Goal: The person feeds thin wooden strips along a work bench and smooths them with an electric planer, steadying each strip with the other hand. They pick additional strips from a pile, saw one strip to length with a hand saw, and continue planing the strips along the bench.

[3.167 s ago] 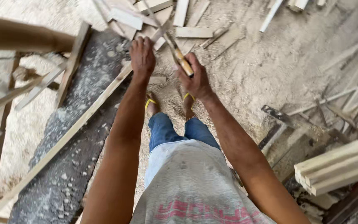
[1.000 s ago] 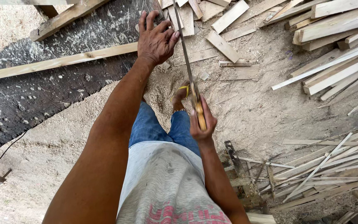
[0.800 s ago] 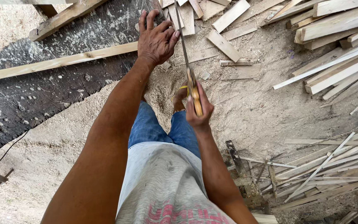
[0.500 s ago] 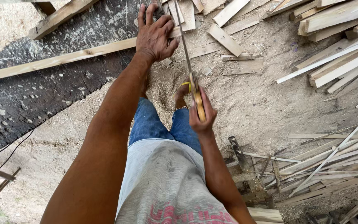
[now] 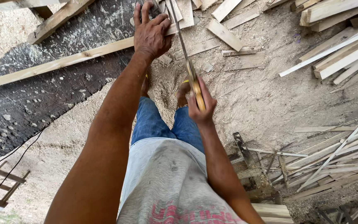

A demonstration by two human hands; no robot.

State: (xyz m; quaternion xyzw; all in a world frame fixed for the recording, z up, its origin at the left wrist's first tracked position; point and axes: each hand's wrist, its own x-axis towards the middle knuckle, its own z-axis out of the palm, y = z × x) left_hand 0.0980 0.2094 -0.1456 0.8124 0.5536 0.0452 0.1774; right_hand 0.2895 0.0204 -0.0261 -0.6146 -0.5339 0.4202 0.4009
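Your left hand (image 5: 151,35) presses flat, fingers spread, steadying the plank (image 5: 63,62); your right hand (image 5: 199,108) grips the saw (image 5: 187,62) handle, fingers closed.

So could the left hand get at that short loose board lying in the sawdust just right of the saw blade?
Probably not as things stand: the left hand is pressed on the long plank, and the handsaw in the right hand stands between it and the short board.

Place: outdoor woodworking yard | Ground: pale sawdust-covered dirt floor (image 5: 270,99) | Stock: stacked light sawn timber battens (image 5: 344,49), thin pale wood offcut strips (image 5: 336,157) | Also: long pale wooden plank (image 5: 54,64) across dark gritty sheet (image 5: 30,103)
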